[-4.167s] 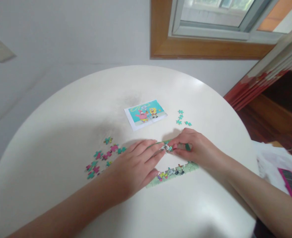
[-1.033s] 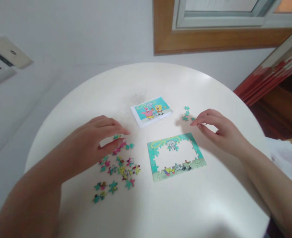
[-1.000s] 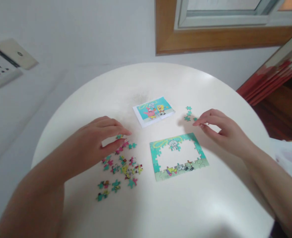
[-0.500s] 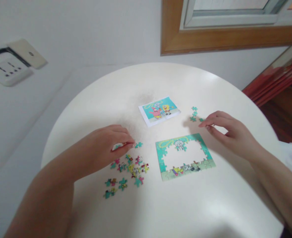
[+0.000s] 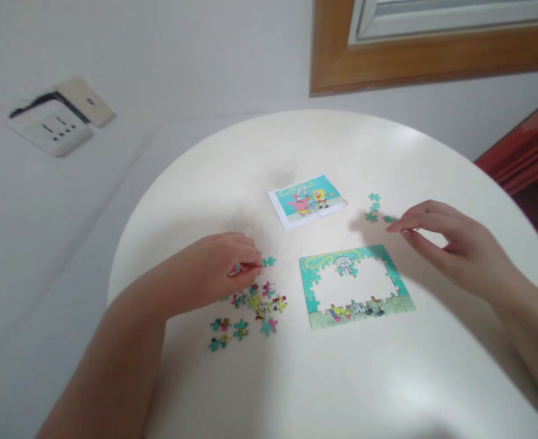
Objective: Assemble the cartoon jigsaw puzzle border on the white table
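Note:
A jigsaw puzzle (image 5: 317, 318) lies on the table, its border joined and its middle mostly open, with a grey-white face at the top. My left hand (image 5: 227, 265) is closed in a pinch left of it, above loose puzzle pieces (image 5: 263, 308). A bit of a pink and teal puzzle piece shows between its fingers. Beyond the puzzle's upper right corner, my right hand (image 5: 452, 244) pinches thumb and forefinger together; whatever is at the tips is too small to make out. Several teal pieces (image 5: 374, 207) lie just beyond those fingertips.
Behind the puzzle rests a reference picture card (image 5: 310, 198) with cartoon figures. The round white table (image 5: 342, 378) stands against a wall bearing a socket (image 5: 53, 128). A wooden window frame (image 5: 388, 58) is at upper right, with red cloth (image 5: 520, 155) below it.
The view has shifted, so the table and its things sit further right. My left fingers have moved slightly over the loose pieces, and pink now shows between them. My right hand keeps its pinch.

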The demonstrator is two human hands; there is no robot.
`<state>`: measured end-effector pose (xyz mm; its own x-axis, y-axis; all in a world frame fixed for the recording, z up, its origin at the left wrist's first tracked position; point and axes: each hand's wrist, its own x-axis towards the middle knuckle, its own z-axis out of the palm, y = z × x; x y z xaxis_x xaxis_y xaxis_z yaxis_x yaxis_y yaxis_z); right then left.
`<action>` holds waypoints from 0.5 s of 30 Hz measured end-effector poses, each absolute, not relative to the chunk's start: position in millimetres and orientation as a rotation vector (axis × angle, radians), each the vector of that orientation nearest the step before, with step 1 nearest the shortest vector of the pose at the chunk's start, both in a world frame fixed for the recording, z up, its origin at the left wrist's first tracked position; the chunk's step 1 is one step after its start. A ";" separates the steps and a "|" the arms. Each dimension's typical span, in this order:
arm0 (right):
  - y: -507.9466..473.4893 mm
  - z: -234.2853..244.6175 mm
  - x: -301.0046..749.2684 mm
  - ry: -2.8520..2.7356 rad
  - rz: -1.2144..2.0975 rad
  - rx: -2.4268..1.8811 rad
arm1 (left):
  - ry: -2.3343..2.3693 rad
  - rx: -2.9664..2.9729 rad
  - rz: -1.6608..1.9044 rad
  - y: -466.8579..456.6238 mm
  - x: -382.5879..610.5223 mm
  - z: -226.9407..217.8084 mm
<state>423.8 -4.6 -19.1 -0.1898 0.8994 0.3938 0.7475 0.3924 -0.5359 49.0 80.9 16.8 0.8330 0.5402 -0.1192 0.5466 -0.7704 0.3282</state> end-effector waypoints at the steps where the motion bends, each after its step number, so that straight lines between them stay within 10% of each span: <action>1: -4.9 -19.4 424.9 -1.991 0.289 -1.412 | 0.802 2.647 -0.083 79.5 50.4 18.1; 15: -7.0 -21.5 425.8 -1.988 0.229 -1.478 | 0.851 2.590 -0.110 78.3 46.8 29.8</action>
